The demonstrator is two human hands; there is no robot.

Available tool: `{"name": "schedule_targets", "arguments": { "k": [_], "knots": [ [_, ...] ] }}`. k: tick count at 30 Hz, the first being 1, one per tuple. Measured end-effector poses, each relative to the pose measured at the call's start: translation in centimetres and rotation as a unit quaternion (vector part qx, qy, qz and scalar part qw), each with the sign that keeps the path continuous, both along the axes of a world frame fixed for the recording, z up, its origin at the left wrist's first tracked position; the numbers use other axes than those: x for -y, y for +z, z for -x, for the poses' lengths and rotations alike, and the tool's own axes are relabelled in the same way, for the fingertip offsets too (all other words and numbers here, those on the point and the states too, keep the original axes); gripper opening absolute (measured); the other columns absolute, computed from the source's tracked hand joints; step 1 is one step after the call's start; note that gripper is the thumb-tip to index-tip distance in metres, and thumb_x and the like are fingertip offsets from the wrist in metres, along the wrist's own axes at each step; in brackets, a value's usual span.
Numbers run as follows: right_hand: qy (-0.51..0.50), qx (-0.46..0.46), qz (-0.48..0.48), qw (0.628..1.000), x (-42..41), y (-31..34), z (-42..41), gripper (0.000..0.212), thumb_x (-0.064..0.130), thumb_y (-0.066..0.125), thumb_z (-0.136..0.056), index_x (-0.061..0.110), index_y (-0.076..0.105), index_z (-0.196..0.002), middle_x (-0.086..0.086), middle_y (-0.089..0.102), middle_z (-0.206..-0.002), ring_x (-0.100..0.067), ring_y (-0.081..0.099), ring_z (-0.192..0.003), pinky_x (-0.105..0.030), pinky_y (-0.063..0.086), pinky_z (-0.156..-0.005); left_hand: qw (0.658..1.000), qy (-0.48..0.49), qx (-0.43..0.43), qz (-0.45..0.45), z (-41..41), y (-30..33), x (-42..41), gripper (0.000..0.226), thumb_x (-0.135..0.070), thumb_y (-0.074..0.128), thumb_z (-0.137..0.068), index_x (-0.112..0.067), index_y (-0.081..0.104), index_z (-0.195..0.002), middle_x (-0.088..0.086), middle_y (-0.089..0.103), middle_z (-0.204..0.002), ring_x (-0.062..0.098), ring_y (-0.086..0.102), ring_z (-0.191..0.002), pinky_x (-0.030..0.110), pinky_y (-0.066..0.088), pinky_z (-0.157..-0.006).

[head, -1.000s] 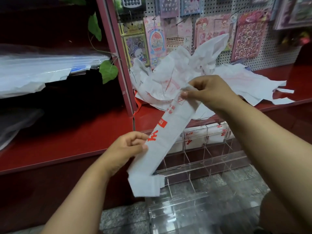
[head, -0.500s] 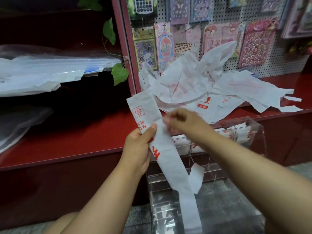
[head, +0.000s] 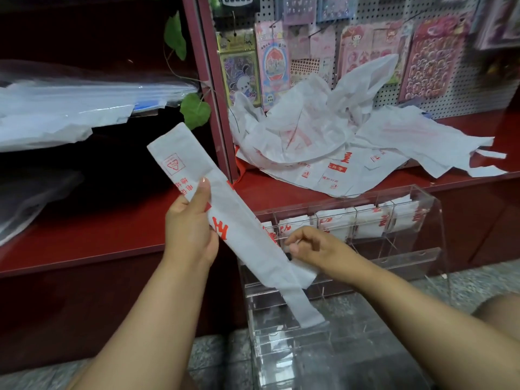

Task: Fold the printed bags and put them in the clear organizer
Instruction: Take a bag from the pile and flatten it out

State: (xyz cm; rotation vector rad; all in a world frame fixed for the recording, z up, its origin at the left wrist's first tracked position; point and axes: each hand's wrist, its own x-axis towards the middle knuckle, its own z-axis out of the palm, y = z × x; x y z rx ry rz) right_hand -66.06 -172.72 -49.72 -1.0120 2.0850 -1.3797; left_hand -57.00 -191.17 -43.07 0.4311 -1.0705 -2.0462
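1. Head view shows the left hand gripping the folded bag strip near its upper third, thumb pressed flat on the printed face and fingers curled behind.
2. The right hand pinches the strip's lower part between thumb and curled fingers.
3. Half a second earlier the right hand was higher, just beside the left; it has since slid down the strip, and the loose tail now hangs shorter.
4. The strip's long axis runs diagonally, its upper end pointing up and left, its narrow tail pointing down and right over the clear organizer.
5. Folded bags fill the organizer's rear compartments.
6. A heap of unfolded printed bags lies on the red shelf behind, below a pegboard of sticker packs.
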Motion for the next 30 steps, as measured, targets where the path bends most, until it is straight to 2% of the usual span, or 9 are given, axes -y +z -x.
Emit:
{"name": "schedule_targets", "arguments": {
  "k": [3,6,9,12,14,18,21,26,30],
  "knots": [
    [-0.014,-0.05,0.047,0.998,-0.6,0.5,0.3,0.01,0.019,0.076,-0.08,0.016,0.066,-0.079,0.005,0.064,-0.073,0.001,0.054,-0.066,-0.011,0.041,-0.065,1.0,0.024,0.009,-0.013,0.0,0.0,0.7,0.009,-0.013,0.059,-0.096,-0.009,0.067,-0.093,0.001,0.077,-0.084,0.015,0.073,-0.08,0.031,0.06,-0.077],
    [0.024,-0.104,0.029,0.994,-1.2,1.1,0.7,0.011,0.012,0.08,-0.074,0.019,0.072,-0.071,0.009,0.07,-0.073,-0.004,0.061,-0.07,-0.019,0.047,-0.067,0.998,0.048,0.014,-0.028,-0.2,-0.1,1.7,0.009,-0.013,0.06,-0.096,-0.01,0.068,-0.093,0.001,0.077,-0.083,0.016,0.074,-0.08,0.033,0.06,-0.077],
    [0.134,-0.172,-0.147,0.965,-1.6,1.5,0.9,0.011,0.031,0.08,-0.075,0.021,0.076,-0.075,0.003,0.069,-0.078,-0.008,0.061,-0.068,-0.026,0.047,-0.065,0.996,0.067,0.021,-0.055,-0.6,0.0,2.8,0.007,-0.014,0.062,-0.095,-0.013,0.068,-0.093,0.001,0.077,-0.082,0.015,0.074,-0.08,0.034,0.06,-0.076],
    [0.126,-0.127,-0.227,0.957,-2.2,1.8,0.9,0.048,0.064,0.066,-0.073,0.018,0.066,-0.06,-0.008,0.056,-0.065,-0.015,0.046,-0.055,-0.029,0.036,-0.055,0.996,0.056,0.029,-0.064,-0.7,0.0,2.8,0.006,-0.015,0.063,-0.094,-0.013,0.068,-0.094,0.001,0.077,-0.082,0.015,0.074,-0.079,0.034,0.06,-0.076],
    [0.051,-0.116,-0.142,0.982,-2.1,2.4,0.5,0.055,0.067,0.06,-0.073,0.015,0.055,-0.057,-0.004,0.046,-0.059,-0.012,0.04,-0.053,-0.026,0.032,-0.054,0.997,0.036,0.041,-0.059,-0.5,0.0,2.1,0.006,-0.014,0.063,-0.094,-0.011,0.068,-0.094,0.002,0.077,-0.083,0.016,0.074,-0.078,0.035,0.06,-0.076],
    [-0.061,-0.079,0.016,0.995,-0.6,3.0,-0.8,0.022,0.038,0.067,-0.082,0.017,0.062,-0.085,0.004,0.059,-0.077,-0.003,0.052,-0.067,-0.02,0.045,-0.064,0.997,-0.025,0.065,-0.04,0.3,0.0,-0.7,0.008,-0.01,0.062,-0.094,-0.006,0.067,-0.09,0.006,0.075,-0.076,0.017,0.072,-0.068,0.032,0.061,-0.068],
    [-0.066,0.019,0.068,0.995,0.7,2.6,-1.9,0.025,0.035,0.072,-0.078,0.021,0.064,-0.097,-0.007,0.068,-0.094,-0.014,0.063,-0.083,-0.033,0.054,-0.081,0.993,-0.084,0.088,-0.004,0.5,-0.4,-2.9,0.011,-0.011,0.061,-0.094,-0.003,0.065,-0.089,0.009,0.074,-0.074,0.019,0.071,-0.063,0.032,0.061,-0.061],
    [-0.126,0.087,0.132,0.979,1.4,2.7,-2.8,0.006,0.011,0.07,-0.085,0.009,0.069,-0.079,-0.012,0.072,-0.079,-0.018,0.065,-0.069,-0.035,0.054,-0.066,0.982,-0.16,0.099,0.033,0.4,-0.5,-4.0,0.017,-0.017,0.059,-0.094,-0.001,0.066,-0.092,0.01,0.074,-0.079,0.02,0.071,-0.068,0.032,0.061,-0.064],
    [-0.162,0.2,0.215,0.942,1.0,3.4,-2.3,0.009,0.011,0.065,-0.088,0.005,0.071,-0.091,-0.012,0.075,-0.086,-0.023,0.071,-0.074,-0.034,0.059,-0.067,0.95,-0.22,0.184,0.125,-0.1,-1.4,-4.7,0.015,-0.017,0.063,-0.091,-0.004,0.069,-0.089,0.01,0.073,-0.078,0.017,0.069,-0.065,0.023,0.053,-0.052]
  ]
}}
